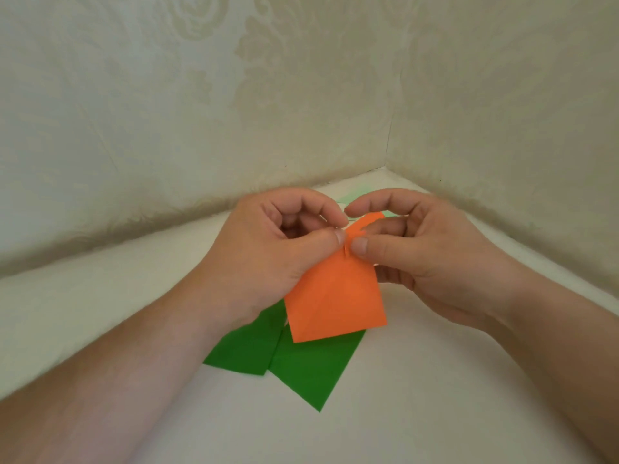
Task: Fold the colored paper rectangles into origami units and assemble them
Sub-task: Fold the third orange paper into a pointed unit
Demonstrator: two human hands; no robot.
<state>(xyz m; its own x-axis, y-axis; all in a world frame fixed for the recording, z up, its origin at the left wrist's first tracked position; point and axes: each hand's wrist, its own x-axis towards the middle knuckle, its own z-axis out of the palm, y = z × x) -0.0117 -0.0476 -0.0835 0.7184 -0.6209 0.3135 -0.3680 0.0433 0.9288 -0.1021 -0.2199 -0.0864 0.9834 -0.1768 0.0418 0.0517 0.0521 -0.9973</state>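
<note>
Orange paper [335,299] is running lengthwise from 12 to 6 o'clock, both hands, left [268,249] and right [432,252], pinching its top end.

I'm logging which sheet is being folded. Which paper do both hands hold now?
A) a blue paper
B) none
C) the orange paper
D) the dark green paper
C: the left hand and right hand both pinch the orange paper near its top, above the dark green paper lying on the table.

No text, label, brand, number or sign can be read anywhere: the orange paper [335,296], the green papers [301,363] and the patterned wallpaper [234,95] carry none.
</note>
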